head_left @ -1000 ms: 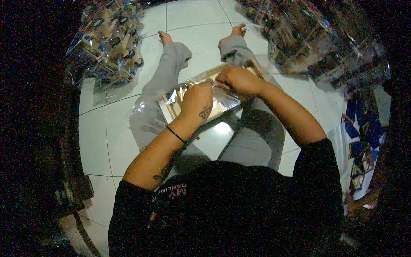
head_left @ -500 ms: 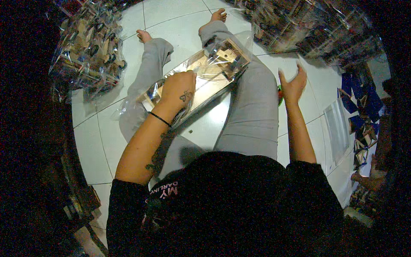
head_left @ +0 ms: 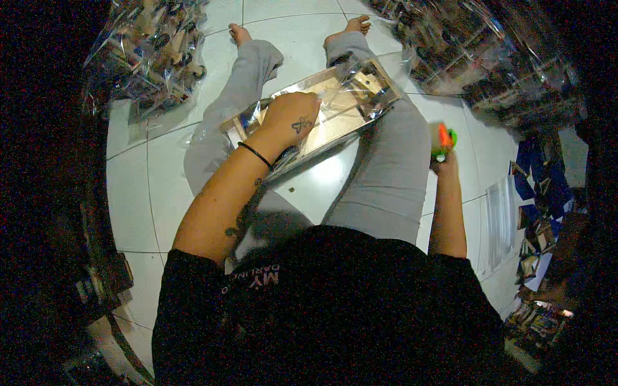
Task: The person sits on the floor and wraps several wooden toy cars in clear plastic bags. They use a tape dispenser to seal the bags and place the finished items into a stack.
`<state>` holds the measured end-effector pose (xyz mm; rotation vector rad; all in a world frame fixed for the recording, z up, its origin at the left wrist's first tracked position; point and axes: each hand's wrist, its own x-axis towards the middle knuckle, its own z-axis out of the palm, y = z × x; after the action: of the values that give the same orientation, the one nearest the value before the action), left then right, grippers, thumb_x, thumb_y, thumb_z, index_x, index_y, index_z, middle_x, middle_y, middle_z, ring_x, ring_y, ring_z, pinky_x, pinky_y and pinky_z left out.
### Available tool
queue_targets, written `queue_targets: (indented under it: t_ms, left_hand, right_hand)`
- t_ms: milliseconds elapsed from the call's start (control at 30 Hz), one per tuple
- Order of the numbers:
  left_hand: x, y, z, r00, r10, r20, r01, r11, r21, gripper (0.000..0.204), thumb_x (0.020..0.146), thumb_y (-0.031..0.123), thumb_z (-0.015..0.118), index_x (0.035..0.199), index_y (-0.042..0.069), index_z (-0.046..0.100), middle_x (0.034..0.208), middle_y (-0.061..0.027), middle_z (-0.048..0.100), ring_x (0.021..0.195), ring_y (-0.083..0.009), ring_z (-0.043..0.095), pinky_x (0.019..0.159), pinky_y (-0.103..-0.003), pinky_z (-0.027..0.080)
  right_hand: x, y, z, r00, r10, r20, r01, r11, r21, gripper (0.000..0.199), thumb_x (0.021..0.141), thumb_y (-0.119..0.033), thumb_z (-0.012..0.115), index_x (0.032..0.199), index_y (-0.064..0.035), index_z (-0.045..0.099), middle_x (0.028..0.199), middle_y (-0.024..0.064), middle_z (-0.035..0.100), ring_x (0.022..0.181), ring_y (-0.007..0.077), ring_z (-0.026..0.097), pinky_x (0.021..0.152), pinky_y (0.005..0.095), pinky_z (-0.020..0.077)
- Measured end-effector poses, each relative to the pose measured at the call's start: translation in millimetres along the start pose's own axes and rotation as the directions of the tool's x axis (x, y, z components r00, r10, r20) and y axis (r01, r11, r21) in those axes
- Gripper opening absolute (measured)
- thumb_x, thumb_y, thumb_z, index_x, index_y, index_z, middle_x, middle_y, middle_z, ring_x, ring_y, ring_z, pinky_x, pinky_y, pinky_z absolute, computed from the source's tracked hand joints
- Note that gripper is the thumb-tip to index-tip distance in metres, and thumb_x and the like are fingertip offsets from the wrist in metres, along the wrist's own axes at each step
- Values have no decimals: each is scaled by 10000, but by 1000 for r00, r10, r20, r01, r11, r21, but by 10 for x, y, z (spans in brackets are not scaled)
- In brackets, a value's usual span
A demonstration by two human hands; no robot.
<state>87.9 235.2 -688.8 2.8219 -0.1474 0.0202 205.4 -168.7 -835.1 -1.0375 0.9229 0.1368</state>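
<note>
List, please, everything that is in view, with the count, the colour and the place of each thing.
Open wooden box: one, pale tan, upper centre
Clear film: layers uncountable, transparent, around the box
Handheld-sized object: one, orange and green, right of centre
Left wrapped pile: one, mixed brown, top left
Right wrapped pile: one, mixed brown, top right
Plastic sheets: uncountable, whitish, right
Scattered pieces: uncountable, blue and tan, far right
Tiled floor: one, white, beneath
Bracelet: one, black, left wrist
Shirt: one, black, bottom
Trousers: one pair, grey, centre
Feet: two, bare, top
Left grip: one, bare, closed over the film
Right grip: one, bare, at the orange and green object, fingers mostly hidden
</note>
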Motion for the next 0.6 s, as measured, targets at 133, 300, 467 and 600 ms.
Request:
queue_targets:
  t_ms: [133, 300, 467, 600]
  left_hand:
    - [48, 12, 46, 999, -34, 18, 33, 998, 57, 315, 905, 222, 432, 829, -2, 639, 796, -224, 643, 733, -376, 640, 676, -468, 509]
    - [100, 14, 169, 995, -93, 30, 91, 994, 64, 233, 793, 141, 492, 806, -18, 662, 824, -232, 650, 755, -363, 653, 678, -455, 519]
    - [212, -39, 316, 995, -93, 23, 93, 996, 11, 323, 880, 230, 446, 773, -3, 643, 766, -225, 639, 689, -388, 632, 637, -506, 498]
    - [240, -67, 371, 997, -74, -19, 75, 996, 52, 238, 818, 157, 477, 769, -11, 638, 752, -211, 640, 702, -376, 634, 655, -480, 503]
  right_hand:
    - [-960, -550, 864, 702, -628, 336, 552, 778, 301, 414, 797, -275, 648, 1119, -52, 515, 1099, 100, 543, 909, 234, 552, 752, 348, 474]
    - [-1702, -504, 2151, -428, -562, 708, 859, -495, 127, 510, 713, -123, 647, 1203, -69, 514, 1120, 106, 544, 978, 239, 556, 880, 315, 432]
    - [-2148, -103, 3124, 146, -60, 987, 938, -310, -157, 278, 648, -140, 664, 905, -35, 686, 898, 119, 663, 807, 229, 637, 717, 343, 506]
    - [-2174, -39, 3427, 261, 181, 948, 865, -480, -147, 230, 638, -157, 650, 836, -56, 707, 752, 113, 680, 702, 247, 644, 677, 348, 514]
